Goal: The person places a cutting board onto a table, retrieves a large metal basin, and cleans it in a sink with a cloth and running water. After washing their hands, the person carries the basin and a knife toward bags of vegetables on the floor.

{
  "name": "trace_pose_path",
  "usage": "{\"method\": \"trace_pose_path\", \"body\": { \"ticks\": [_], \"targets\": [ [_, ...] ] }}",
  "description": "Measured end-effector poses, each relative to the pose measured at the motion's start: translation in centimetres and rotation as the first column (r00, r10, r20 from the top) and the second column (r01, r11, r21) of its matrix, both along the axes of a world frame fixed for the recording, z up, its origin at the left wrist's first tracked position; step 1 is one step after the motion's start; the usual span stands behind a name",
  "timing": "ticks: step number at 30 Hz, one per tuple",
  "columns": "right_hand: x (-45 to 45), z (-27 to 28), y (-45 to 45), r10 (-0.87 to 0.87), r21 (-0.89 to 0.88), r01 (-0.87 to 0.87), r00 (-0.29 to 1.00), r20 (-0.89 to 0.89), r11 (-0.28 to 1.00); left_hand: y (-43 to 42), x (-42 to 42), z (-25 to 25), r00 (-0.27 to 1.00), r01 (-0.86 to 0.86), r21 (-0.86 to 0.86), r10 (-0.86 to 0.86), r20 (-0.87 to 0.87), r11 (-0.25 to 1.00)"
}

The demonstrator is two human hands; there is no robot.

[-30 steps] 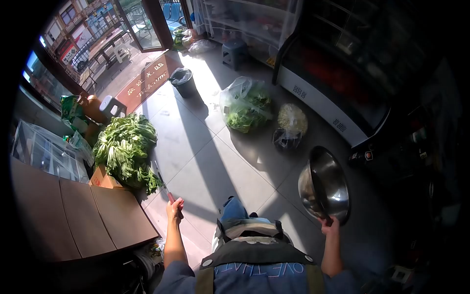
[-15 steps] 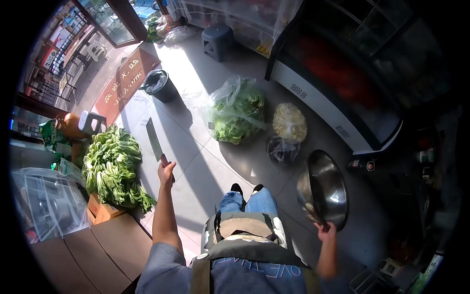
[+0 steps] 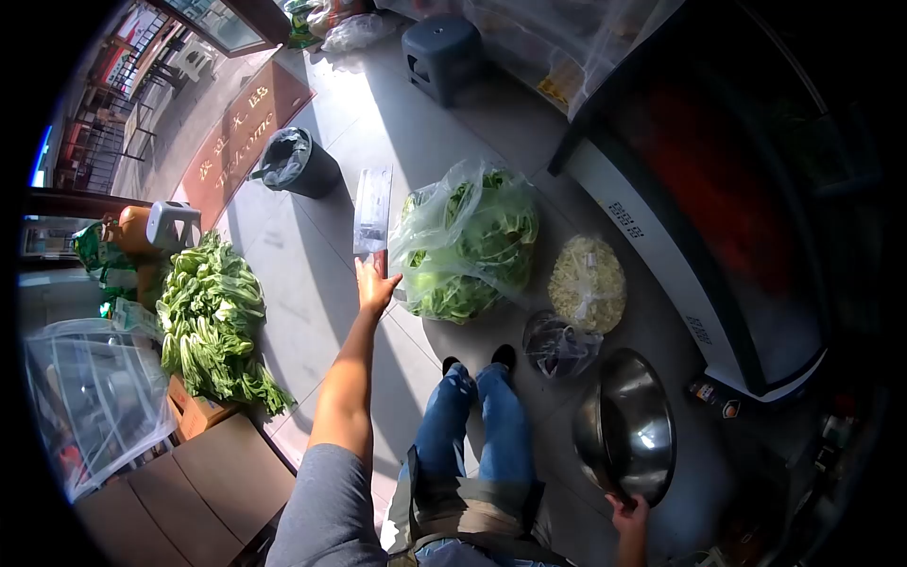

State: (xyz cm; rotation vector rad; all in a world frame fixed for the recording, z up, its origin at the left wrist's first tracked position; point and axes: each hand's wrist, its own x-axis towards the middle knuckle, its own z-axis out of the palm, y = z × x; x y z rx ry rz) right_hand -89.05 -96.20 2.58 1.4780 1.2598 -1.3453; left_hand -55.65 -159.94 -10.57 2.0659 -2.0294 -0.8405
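Observation:
My left hand (image 3: 374, 285) is closed round the handle of a cleaver (image 3: 373, 210), its broad blade pointing away from me over the floor. Close to its right lies a clear plastic bag of leafy greens (image 3: 468, 241). On the right side, my right hand (image 3: 629, 513) grips the near rim of a large metal bowl (image 3: 650, 416), which is tipped on its side with its inside facing right. Between the greens and the bowl sit a bag of pale yellowish pieces (image 3: 588, 283) and a dark plastic bag (image 3: 559, 345) whose contents I cannot make out.
A heap of leafy vegetables (image 3: 213, 321) lies at the left beside a brown table (image 3: 189, 491). Ahead stand a lined bin (image 3: 312, 170) and a grey stool (image 3: 441, 52). A display fridge (image 3: 652, 255) borders the right. A welcome mat (image 3: 241, 137) lies at the doorway.
The cleaver in my left hand has swung right, towards the bagged greens, and its flat now faces up. My right hand and the bowl appear lower in view. The camera view has shifted.

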Motion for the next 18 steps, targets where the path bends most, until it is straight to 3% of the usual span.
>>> {"method": "trace_pose_path", "body": {
  "ticks": [3, 6, 10, 11, 13, 14, 15, 18],
  "targets": [
    [-1.8, -0.5, -3.2, 0.071, 0.061, -0.066, 0.995, -0.075, 0.996, -0.6, -3.5, -3.2, 0.986, 0.071, -0.157, -0.046, 0.16, 0.985],
    [-2.8, -2.6, -3.4, 0.117, 0.137, -0.097, 0.983, -0.144, 0.986, -0.9, -3.6, -9.6, 0.937, 0.168, -0.248, -0.077, 0.34, 0.954],
    [-3.7, -4.7, -7.5, 0.156, 0.222, -0.134, 0.984, -0.082, 0.966, -3.7, -3.3, -15.4, 0.912, 0.188, -0.265, -0.068, 0.404, 0.946],
    [-3.4, -4.5, -9.0, 0.169, 0.27, -0.14, 0.982, -0.086, 0.953, -4.5, -2.8, -16.3, 0.914, 0.203, -0.339, -0.053, 0.402, 0.919],
    [-2.5, -3.6, -13.7, 0.189, 0.363, -0.143, 0.977, -0.096, 0.921, -6.5, -1.9, -16.8, 0.944, 0.174, -0.289, -0.076, 0.322, 0.941],
    [-2.1, -3.6, -15.3, 0.215, 0.363, -0.167, 0.972, -0.097, 0.917, -7.7, -1.5, -16.2, 0.925, 0.112, -0.112, -0.063, 0.374, 0.987],
    [-1.9, -3.4, -16.9, 0.244, 0.362, -0.194, 0.965, -0.097, 0.912, -8.3, -1.1, -15.9, 0.966, 0.048, -0.146, -0.009, 0.258, 0.988],
    [-1.9, -2.9, -19.5, 0.326, 0.293, -0.299, 0.944, -0.045, 0.908, -8.7, 0.7, -13.7, 0.963, -0.003, -0.018, 0.007, 0.27, 1.0]
  ]
}}
